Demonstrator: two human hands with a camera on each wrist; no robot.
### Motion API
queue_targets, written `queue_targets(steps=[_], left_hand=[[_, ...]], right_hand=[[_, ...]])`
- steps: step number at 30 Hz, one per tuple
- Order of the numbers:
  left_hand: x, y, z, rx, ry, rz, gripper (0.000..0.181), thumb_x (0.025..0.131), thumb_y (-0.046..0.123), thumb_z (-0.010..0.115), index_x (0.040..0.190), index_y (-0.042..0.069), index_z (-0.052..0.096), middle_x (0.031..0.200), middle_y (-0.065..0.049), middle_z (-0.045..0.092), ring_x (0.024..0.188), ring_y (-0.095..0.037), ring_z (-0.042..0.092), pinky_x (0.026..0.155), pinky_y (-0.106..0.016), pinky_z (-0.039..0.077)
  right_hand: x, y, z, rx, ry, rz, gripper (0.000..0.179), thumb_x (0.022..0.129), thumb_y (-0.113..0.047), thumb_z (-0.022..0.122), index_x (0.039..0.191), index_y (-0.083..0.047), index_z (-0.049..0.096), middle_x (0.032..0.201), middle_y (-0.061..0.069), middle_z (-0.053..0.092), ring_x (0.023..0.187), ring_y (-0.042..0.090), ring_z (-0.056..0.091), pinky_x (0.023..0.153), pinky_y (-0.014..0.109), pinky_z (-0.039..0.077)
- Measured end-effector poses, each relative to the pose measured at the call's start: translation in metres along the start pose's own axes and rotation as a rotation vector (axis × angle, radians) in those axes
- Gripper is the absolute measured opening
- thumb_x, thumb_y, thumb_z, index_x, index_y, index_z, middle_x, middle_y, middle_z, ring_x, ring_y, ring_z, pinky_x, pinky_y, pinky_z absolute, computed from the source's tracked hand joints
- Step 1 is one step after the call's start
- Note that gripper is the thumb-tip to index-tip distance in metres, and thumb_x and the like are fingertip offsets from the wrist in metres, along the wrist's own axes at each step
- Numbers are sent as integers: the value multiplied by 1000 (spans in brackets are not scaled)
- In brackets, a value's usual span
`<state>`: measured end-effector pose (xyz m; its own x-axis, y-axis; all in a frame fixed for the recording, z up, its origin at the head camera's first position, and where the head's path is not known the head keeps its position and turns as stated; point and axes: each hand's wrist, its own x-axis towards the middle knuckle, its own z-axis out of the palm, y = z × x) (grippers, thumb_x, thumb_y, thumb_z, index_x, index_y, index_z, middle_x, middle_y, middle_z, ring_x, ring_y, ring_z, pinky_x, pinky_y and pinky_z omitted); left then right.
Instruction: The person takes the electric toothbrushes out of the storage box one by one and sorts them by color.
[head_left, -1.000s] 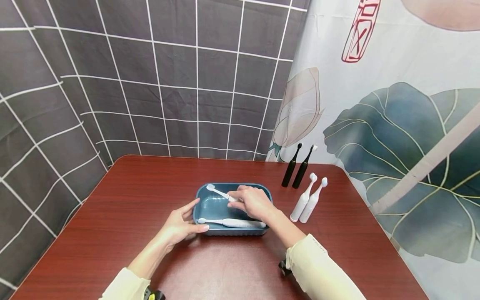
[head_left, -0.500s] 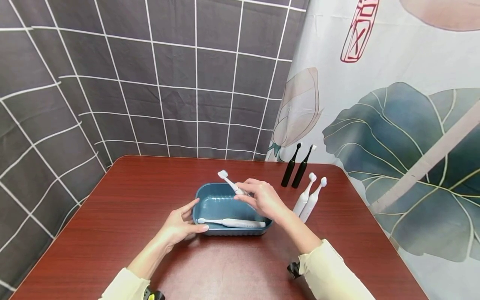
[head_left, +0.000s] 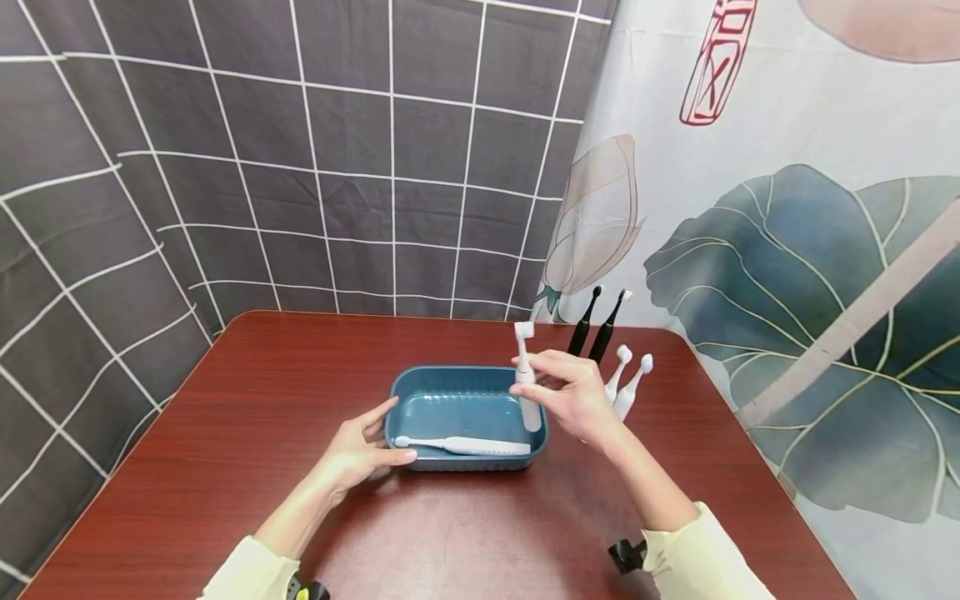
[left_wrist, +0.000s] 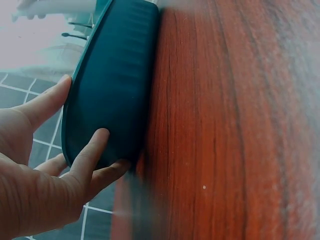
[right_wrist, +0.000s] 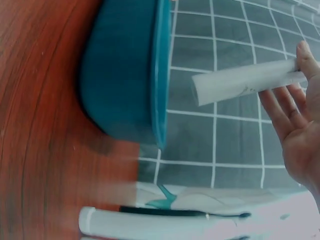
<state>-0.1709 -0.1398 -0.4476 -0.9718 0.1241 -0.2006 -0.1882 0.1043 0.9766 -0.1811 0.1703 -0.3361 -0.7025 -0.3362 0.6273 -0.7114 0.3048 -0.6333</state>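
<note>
A white electric toothbrush [head_left: 529,407] stands nearly upright in the air over the right end of the blue plastic basket [head_left: 435,369]. My right hand [head_left: 573,392] pinches it near the top of its handle; in the right wrist view the handle's bottom [right_wrist: 210,89] is above the rim. Another white electric toothbrush [head_left: 480,447] lies along the basket's near side, its head to the left. At the basket's left end, my left hand [head_left: 360,450] rests against the wall with fingers spread. The left wrist view has its fingertips [left_wrist: 102,134] touching the outer wall.
Two more white electric toothbrushes [head_left: 628,392] lie side by side right of the basket, partly hidden by my right hand. Behind them are two black electric toothbrushes [head_left: 603,337]. The reddish-brown table [head_left: 300,367] backs onto a grey checked curtain [head_left: 337,192].
My right hand has lifted the white electric toothbrush out of the basket and moved right, turning it from slanted to nearly upright. The left hand and basket have stayed put.
</note>
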Motion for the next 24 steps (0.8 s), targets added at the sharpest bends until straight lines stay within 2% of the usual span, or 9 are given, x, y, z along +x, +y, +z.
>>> queue_targets(steps=[3, 6, 10, 13, 20, 24], left_hand=[[0, 0, 0, 1, 1, 0, 96, 72, 6, 91, 155, 15, 42, 151, -22, 45, 124, -38, 57, 81, -44, 57], [1, -1, 0, 3, 5, 1, 96, 72, 6, 91, 154, 15, 42, 150, -22, 46, 124, -37, 57, 79, -42, 57], [1, -1, 0, 3, 6, 4, 96, 72, 6, 91, 154, 15, 42, 149, -22, 47, 123, -37, 58, 78, -40, 57], [1, -1, 0, 3, 2, 5, 97, 72, 7, 91, 154, 15, 42, 150, -21, 46, 124, -37, 58, 78, -40, 57], [1, -1, -1, -2, -3, 3, 97, 72, 7, 91, 155, 16, 42, 151, -21, 45, 125, -38, 56, 79, -42, 57], [1, -1, 0, -3, -5, 0, 96, 73, 6, 90, 155, 16, 41, 152, -21, 43, 127, -39, 55, 80, -43, 57]], right_hand=[[-6, -1, -14, 17, 36, 6, 34, 71, 18, 81, 102, 10, 72, 90, 17, 71, 76, 11, 65, 67, 23, 56], [-13, 7, -27, -21, 72, 7, 35, 70, 20, 80, 102, 9, 72, 90, 16, 70, 81, 7, 64, 71, 21, 55], [-26, 23, -46, -153, 143, 41, 35, 71, 14, 83, 102, 2, 75, 90, 4, 72, 79, 3, 60, 67, 16, 50], [-36, 29, -60, -204, 187, 68, 34, 73, 12, 83, 103, -1, 75, 89, -3, 72, 76, 3, 59, 63, 16, 47], [-56, 29, -87, -69, 218, 134, 34, 83, 18, 71, 115, 8, 68, 95, -4, 74, 81, 6, 69, 71, 16, 53], [-66, 31, -102, -99, 257, 147, 33, 83, 20, 69, 115, 11, 64, 101, -4, 73, 84, 4, 69, 74, 15, 52]])
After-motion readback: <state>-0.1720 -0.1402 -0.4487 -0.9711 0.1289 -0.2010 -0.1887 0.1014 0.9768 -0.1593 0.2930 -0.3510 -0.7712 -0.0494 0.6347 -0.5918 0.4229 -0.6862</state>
